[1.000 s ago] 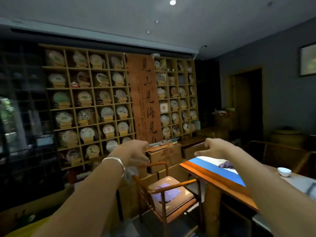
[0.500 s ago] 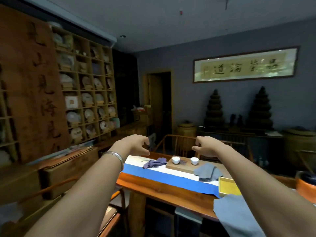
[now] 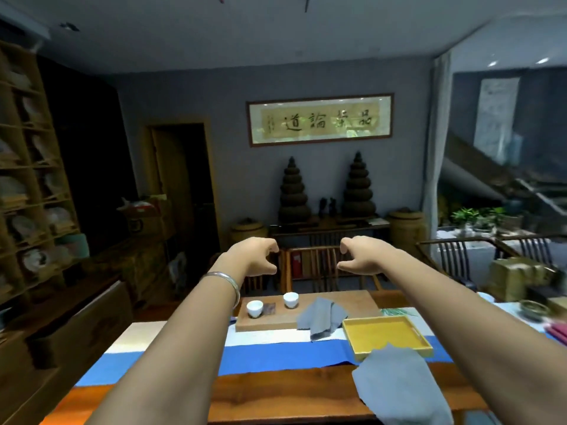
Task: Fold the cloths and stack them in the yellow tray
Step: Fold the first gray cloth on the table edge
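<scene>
A yellow tray (image 3: 362,328) sits on the blue and white runner at the right of the wooden table and holds nothing. One grey cloth (image 3: 320,317) lies crumpled just left of the tray. A second grey cloth (image 3: 399,384) lies spread at the table's near edge, its far corner over the tray's front rim. My left hand (image 3: 254,257) and my right hand (image 3: 363,256) are stretched out in the air high above the table, fingers loosely curled, holding nothing. Both are well above and beyond the cloths.
A wooden serving board (image 3: 276,320) with two white cups (image 3: 255,308) lies left of the crumpled cloth. Dark bowls and red items (image 3: 534,309) crowd the table's right end. Wooden chairs (image 3: 319,265) stand behind the table, shelves (image 3: 27,185) at the left.
The view has swung right from the shelf wall to face the table head-on. Both arms stay stretched forward, the hands empty throughout.
</scene>
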### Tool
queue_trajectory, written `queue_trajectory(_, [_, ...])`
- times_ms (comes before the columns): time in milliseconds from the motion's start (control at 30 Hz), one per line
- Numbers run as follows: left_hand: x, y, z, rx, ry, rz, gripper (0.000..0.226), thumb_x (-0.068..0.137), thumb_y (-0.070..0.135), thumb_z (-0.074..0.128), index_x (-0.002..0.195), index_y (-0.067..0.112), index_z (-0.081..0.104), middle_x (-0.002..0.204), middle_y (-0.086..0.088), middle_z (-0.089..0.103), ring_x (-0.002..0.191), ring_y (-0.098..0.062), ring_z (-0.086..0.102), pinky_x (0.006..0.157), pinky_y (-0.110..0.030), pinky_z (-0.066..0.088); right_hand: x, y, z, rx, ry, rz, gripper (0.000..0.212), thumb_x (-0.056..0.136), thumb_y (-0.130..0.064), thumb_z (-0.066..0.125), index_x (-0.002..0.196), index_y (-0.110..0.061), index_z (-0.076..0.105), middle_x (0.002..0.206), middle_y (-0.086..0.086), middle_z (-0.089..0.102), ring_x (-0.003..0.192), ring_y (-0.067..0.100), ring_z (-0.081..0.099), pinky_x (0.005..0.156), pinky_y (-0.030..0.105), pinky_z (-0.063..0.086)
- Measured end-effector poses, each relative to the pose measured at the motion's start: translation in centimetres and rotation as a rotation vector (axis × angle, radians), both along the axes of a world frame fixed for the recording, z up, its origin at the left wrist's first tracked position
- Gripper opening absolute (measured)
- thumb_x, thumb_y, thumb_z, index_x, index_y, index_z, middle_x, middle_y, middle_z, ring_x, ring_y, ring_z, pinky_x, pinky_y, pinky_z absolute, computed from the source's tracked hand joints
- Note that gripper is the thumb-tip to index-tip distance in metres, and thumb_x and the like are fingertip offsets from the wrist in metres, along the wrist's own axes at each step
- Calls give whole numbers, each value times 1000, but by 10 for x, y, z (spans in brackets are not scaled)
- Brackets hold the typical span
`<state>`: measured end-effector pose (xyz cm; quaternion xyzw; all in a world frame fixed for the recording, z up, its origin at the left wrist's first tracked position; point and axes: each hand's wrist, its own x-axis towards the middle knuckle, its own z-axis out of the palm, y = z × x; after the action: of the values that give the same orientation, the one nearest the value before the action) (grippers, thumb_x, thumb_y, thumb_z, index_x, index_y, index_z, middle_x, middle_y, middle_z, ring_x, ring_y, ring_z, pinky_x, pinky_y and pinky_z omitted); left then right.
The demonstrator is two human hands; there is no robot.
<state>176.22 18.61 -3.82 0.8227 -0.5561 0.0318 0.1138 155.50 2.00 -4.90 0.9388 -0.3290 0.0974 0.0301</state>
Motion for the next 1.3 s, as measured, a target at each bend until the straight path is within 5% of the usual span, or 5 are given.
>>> queue_trajectory(233, [54, -77, -38, -15, 56, -90, 52, 77, 37, 70, 125, 31, 51, 126, 2, 59, 104, -13, 55, 76, -23, 46, 38, -58, -7, -6, 33, -97, 53, 90, -53, 47, 125, -14, 48, 122, 10, 57, 109, 27, 56, 89, 40, 49])
queue_trajectory(667, [186, -277, -36, 28, 24, -71, 53, 80, 35, 66, 129, 24, 50, 127, -2, 58, 113, -20, 57, 92, -34, 52, 174, -282, -37, 29, -22, -74, 46, 90, -48, 48, 120, -13, 48, 120, 11, 58, 105, 27, 56, 79, 35, 45])
queue_trajectory(867, [222, -367, -53, -42, 205, -121, 50, 82, 36, 68, 127, 24, 51, 128, -3, 59, 113, -19, 58, 88, -28, 47, 223, -371, -49, 71, -7, -69, 46, 89, -48, 47, 119, -13, 49, 119, 10, 58, 104, 27, 57, 86, 39, 49])
queue_trajectory(1033, [247, -408, -102, -118, 388, -119, 48, 81, 37, 69, 124, 27, 54, 124, -1, 61, 107, -16, 58, 89, -28, 47, 247, -406, -101, 134, 39, -53, 46, 89, -47, 48, 120, -13, 49, 121, 11, 58, 107, 29, 57, 88, 40, 49])
queue_trajectory(1300, [265, -439, -229, 22, 589, -162, 46, 81, 30, 72, 123, 23, 57, 121, 1, 63, 108, -11, 58, 94, -26, 45, 246, -406, -226, 277, 45, -53, 39, 90, -47, 46, 116, -18, 46, 115, 9, 57, 101, 29, 58, 79, 39, 50])
